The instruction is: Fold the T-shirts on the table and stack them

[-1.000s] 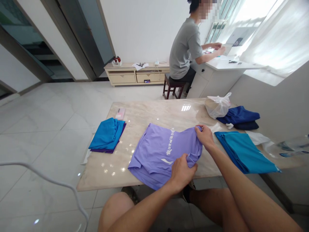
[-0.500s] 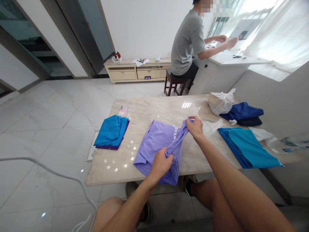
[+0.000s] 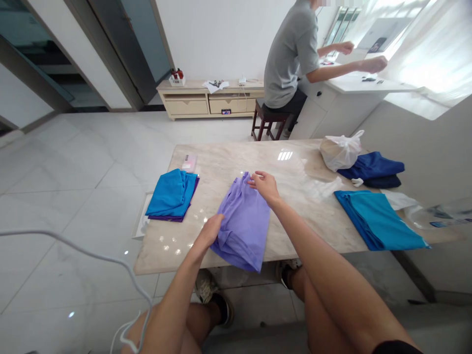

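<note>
A light purple cloth (image 3: 246, 221) lies partly folded near the front edge of the marble-look table (image 3: 302, 236), its lower corner hanging past the edge. My left hand (image 3: 212, 230) is at its left side, with the fingers hidden behind the fabric. My right hand (image 3: 263, 186) is at its top edge, fingers apart and the fingertips touching or just above the fabric. To the left, a folded blue cloth (image 3: 169, 194) rests on a dark purple one (image 3: 191, 200). At the right lies a folded teal cloth (image 3: 383, 221).
A white plastic bag (image 3: 341, 151), dark blue cloths (image 3: 374, 167) and a clear bottle (image 3: 442, 215) are at the right. A pink packet (image 3: 189, 162) sits at the back left. Beyond the table, a person (image 3: 291, 54) sits on a stool. A white cable (image 3: 73, 242) crosses the lower left.
The purple cloth's right part has been turned over to the left, and its white print no longer shows. Both my hands have moved left, and my right fingers have loosened.
</note>
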A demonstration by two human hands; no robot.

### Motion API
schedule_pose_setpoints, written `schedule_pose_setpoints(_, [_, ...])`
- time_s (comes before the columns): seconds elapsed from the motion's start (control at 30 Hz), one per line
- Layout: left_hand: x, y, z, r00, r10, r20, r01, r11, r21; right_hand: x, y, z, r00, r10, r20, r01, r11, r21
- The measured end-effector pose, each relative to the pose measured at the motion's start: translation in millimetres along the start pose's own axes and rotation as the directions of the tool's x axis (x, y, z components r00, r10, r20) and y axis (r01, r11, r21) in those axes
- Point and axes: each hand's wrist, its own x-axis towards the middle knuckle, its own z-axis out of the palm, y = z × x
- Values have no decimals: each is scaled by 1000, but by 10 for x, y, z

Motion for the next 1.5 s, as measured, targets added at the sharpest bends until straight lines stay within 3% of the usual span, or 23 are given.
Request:
schedule_pose_setpoints(0.07, [12,-13,-109,999,-32,19,29,989,146,-16,-11,6,1000,-18,21,18,1000,-23])
schedule_pose_setpoints(0.17, [-22,57,-115,998,-58,22,45,926,376,-53,-31,-111,995,-94,33,99,960,-261])
schedule_pose_setpoints(0.33, [-111,193,173,999,54,5,-47,812,582,-258,-36,-280,952,-220,212,305,724,-619])
schedule_pose_setpoints(0.4, [-105,215,261,998,70,-5,-53,801,596,-436,20,-273,931,-169,325,358,609,-708])
schedule_pose_setpoints(0.47, [-77,229,292,997,72,-7,-54,808,586,-668,119,-239,895,-38,444,405,487,-774])
schedule_pose_setpoints(0.57, [-32,249,264,995,99,18,-93,830,551,-1042,284,-170,791,169,588,516,331,-790])
schedule_pose_setpoints(0.67, [-8,269,215,988,148,40,-148,851,504,-1315,373,-77,736,175,654,586,321,-744])
schedule_pose_setpoints(0.77, [9,272,183,984,177,26,-169,869,465,-1428,375,37,710,179,681,574,412,-707])
schedule_pose_setpoints(0.8, [16,268,174,984,176,16,-164,873,459,-1440,365,72,665,194,721,588,459,-666])
schedule_pose_setpoints(0.83, [23,262,164,985,172,5,-155,875,460,-1443,354,103,588,209,781,610,519,-599])
schedule_pose_setpoints(0.93, [30,234,106,990,141,-21,-111,856,505,-1424,312,161,247,229,942,600,727,-334])
schedule_pose_setpoints(0.97, [26,221,76,992,123,-26,-90,840,535,-1406,293,166,163,226,960,568,775,-279])
schedule_pose_setpoints(1.0, [17,206,42,995,97,-29,-63,820,569,-1379,273,165,130,219,967,542,801,-254])
schedule_pose_setpoints(1.03, [5,189,5,998,63,-27,-34,797,603,-1340,251,156,152,202,968,534,807,-252])
schedule_pose_setpoints(1.07, [-10,170,-31,999,26,-22,-7,772,636,-1288,230,139,217,173,961,543,797,-267])
schedule_pose_setpoints(1.13, [-44,131,-89,1000,-23,8,12,730,684,-1142,193,80,416,87,905,570,751,-334])
schedule_pose_setpoints(1.2, [-76,105,-111,998,10,57,-46,720,693,-957,175,-12,606,-2,795,565,705,-429])
schedule_pose_setpoints(1.27, [-97,110,-88,988,117,103,-156,737,657,-763,177,-133,743,-64,666,524,675,-519])
schedule_pose_setpoints(1.37, [-104,179,12,965,229,129,-261,777,574,-521,204,-330,861,-112,497,436,665,-606])
schedule_pose_setpoints(1.5, [-91,310,205,965,228,130,-263,829,494,-334,233,-519,933,-80,351,312,666,-677])
